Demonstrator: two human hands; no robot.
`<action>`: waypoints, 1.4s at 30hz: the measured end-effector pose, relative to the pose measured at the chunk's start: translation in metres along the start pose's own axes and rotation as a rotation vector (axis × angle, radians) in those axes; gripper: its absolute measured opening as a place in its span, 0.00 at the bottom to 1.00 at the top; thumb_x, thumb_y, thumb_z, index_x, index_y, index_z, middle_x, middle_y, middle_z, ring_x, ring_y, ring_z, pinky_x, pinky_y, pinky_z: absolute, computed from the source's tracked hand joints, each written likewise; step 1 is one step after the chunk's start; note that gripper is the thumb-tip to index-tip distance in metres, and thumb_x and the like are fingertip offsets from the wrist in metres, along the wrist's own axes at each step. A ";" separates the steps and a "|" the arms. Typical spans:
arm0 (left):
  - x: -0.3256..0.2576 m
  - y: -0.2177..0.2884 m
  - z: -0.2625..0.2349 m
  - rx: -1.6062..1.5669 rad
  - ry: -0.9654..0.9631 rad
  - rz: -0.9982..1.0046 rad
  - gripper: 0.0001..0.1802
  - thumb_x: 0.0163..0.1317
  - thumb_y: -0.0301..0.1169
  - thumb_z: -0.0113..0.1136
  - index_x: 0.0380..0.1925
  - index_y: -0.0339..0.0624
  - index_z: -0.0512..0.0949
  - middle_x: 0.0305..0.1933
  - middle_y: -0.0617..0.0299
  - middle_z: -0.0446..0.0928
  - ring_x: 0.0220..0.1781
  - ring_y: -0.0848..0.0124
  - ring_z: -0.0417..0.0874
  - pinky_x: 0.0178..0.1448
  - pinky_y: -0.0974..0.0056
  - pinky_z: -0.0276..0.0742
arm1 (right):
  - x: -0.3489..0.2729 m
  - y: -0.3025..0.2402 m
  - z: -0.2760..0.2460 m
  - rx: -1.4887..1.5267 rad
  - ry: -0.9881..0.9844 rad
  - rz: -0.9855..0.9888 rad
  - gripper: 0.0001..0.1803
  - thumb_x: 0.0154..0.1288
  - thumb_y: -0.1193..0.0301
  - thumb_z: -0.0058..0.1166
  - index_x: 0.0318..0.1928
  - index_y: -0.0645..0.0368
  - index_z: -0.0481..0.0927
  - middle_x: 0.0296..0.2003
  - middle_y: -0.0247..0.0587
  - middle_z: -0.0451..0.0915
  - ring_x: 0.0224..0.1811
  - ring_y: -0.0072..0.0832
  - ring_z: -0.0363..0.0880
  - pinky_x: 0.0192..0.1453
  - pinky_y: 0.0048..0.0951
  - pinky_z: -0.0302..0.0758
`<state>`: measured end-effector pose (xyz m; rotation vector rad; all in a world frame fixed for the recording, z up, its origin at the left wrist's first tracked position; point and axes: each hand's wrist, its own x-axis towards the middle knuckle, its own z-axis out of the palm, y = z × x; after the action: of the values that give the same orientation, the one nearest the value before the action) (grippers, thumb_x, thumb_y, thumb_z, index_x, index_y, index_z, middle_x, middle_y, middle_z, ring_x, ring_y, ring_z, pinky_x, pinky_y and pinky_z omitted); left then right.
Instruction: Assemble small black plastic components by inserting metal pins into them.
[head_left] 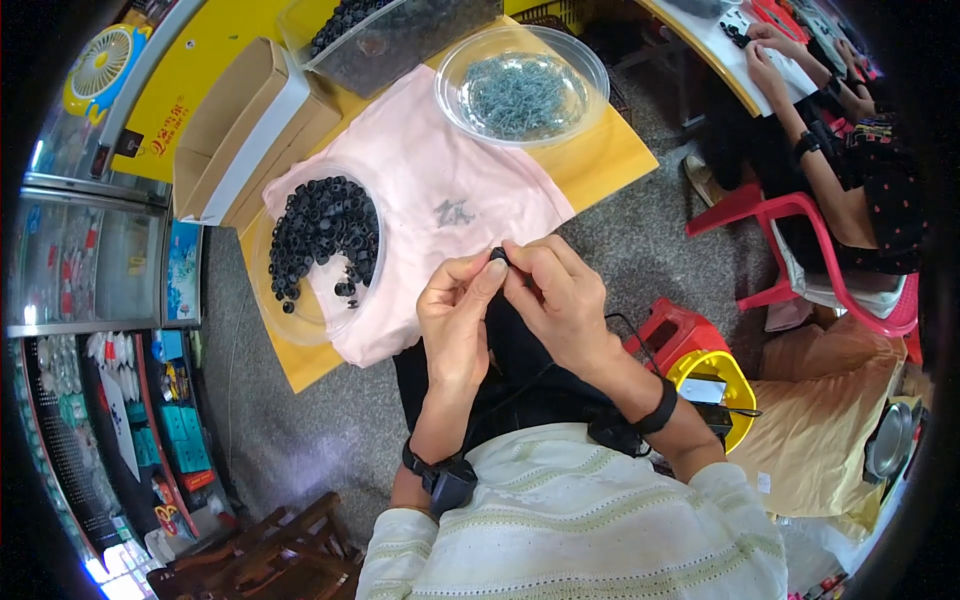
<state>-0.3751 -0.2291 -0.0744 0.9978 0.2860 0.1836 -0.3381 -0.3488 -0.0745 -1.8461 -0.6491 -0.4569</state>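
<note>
Held between my fingertips is a small black plastic part (pixel 498 254), mostly covered by the fingers. My left hand (pixel 455 320) pinches it from one side, thumb up. On the other side my right hand (pixel 562 300) is closed on it too. Both hands are over the near edge of a pink cloth (pixel 420 150). A few thin metal pieces (pixel 457 211) lie on the cloth just beyond them. To the left, a round clear tray (pixel 322 318) holds many similar black parts (pixel 322 225). A clear bowl (pixel 592 100) farther back contains a heap of thin silvery metal pieces (pixel 515 95).
A cardboard box (pixel 225 130) and a clear bin (pixel 400 55) of black parts stand at the back of the yellow table (pixel 625 160). On the right are a red-and-yellow container (pixel 745 425), a pink chair (pixel 775 205) and a seated person working at another table (pixel 715 50).
</note>
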 end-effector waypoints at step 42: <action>0.004 0.013 -0.006 -0.007 -0.117 0.092 0.09 0.57 0.15 0.60 0.38 0.35 0.78 0.43 0.56 0.79 0.44 0.73 0.80 0.52 0.70 0.76 | 0.030 -0.013 -0.027 0.036 -0.175 -0.070 0.15 0.50 0.81 0.60 0.41 0.66 0.76 0.29 0.44 0.73 0.32 0.38 0.77 0.34 0.32 0.76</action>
<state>-0.3732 -0.2164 -0.0674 1.0110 0.1324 0.2092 -0.3233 -0.3644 -0.0382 -1.8471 -0.8374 -0.3286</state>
